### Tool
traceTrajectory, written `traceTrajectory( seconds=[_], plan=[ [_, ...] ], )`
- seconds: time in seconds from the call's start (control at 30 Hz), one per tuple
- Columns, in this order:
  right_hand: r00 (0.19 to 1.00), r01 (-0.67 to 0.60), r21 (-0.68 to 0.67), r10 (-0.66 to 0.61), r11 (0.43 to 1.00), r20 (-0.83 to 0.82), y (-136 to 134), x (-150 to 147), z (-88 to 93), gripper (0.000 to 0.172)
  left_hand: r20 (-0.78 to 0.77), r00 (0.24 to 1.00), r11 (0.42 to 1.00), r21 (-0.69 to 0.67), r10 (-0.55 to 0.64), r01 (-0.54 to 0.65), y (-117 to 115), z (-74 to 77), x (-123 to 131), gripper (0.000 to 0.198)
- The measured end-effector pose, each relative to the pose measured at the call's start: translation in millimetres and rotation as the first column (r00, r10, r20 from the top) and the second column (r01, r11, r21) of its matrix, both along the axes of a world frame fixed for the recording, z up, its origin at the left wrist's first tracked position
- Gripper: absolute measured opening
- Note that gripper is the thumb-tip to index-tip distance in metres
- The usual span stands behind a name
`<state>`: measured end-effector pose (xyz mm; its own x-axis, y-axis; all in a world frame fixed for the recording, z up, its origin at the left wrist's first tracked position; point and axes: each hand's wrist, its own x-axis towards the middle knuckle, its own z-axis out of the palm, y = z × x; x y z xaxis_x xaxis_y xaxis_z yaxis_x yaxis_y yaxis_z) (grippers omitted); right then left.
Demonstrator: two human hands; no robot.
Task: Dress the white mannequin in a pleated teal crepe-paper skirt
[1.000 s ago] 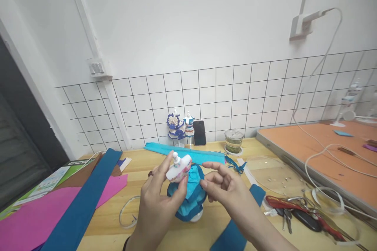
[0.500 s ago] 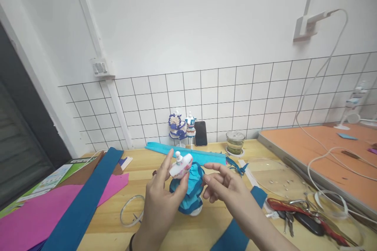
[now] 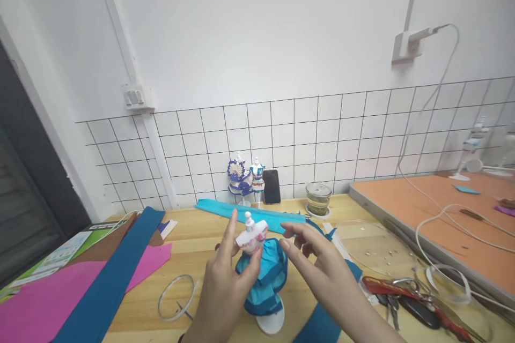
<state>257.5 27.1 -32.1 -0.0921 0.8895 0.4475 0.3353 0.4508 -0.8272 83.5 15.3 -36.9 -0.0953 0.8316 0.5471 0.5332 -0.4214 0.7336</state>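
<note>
1. My left hand (image 3: 227, 281) holds a miniature dress mannequin (image 3: 252, 240) by its white, pink-patterned torso, between thumb and fingers.
2. The mannequin is tilted in front of me, above the near middle of the wooden table (image 3: 209, 225), its round white base (image 3: 271, 322) toward me; I can't tell whether the base touches the wood.
3. A ruffled blue skirt (image 3: 267, 273) with darker edging surrounds its lower body.
4. My right hand (image 3: 287, 233) is just beside the skirt, fingers curled, a narrow gap between thumb and forefinger; I can't tell if the thumb touches the ruffle.
5. Under my right forearm lies a dark blue strip (image 3: 317, 327); left of my left wrist, a clear ring (image 3: 160, 300).
6. Beyond my hands lies a light blue strip (image 3: 281, 220).
7. Keys (image 3: 392, 311) lie to the right.
8. Farther back stand a phone (image 3: 271, 186) and a lidded glass cup (image 3: 318, 199).
</note>
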Motion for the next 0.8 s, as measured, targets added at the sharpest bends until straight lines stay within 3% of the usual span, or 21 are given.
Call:
traceTrajectory(
  seconds=[0.17,0.27,0.4,0.5,0.6,0.7,0.8],
  plan=[
    [0.999,0.010,0.166,-0.017,0.986,0.038,-16,2,10.0,0.031,-0.267,0.963,0.981,0.194,0.024,0.029,-8,-10.3,13,0.070],
    [0.998,-0.056,0.187,0.050,0.981,0.032,-20,1,14.9,0.021,-0.378,0.925,0.943,0.322,0.049,0.081,-11,-15.6,18,0.069],
    [0.991,-0.131,0.121,0.132,0.984,-0.003,-20,2,22.4,0.014,-0.401,0.915,0.928,0.356,0.043,0.112,-11,-18.1,18,0.066],
    [0.989,-0.143,0.031,0.144,0.989,-0.033,-20,5,26.2,0.018,-0.407,0.912,0.956,0.245,-0.052,0.164,-13,-12.2,14,0.072],
    [0.994,-0.097,-0.019,0.096,0.995,-0.051,-18,8,26.0,0.025,-0.293,0.929,0.973,-0.031,-0.227,0.228,-16,-0.6,6,0.088],
    [0.996,-0.075,-0.059,0.071,0.995,-0.062,-13,12,24.7,0.032,-0.013,0.947,0.919,-0.245,-0.321,0.309,-17,8.9,0,0.089],
    [0.996,-0.079,-0.057,0.077,0.995,-0.049,-9,18,25.9,0.033,0.205,0.908,0.858,-0.305,-0.365,0.413,-16,12.7,-1,0.075]
  ],
)
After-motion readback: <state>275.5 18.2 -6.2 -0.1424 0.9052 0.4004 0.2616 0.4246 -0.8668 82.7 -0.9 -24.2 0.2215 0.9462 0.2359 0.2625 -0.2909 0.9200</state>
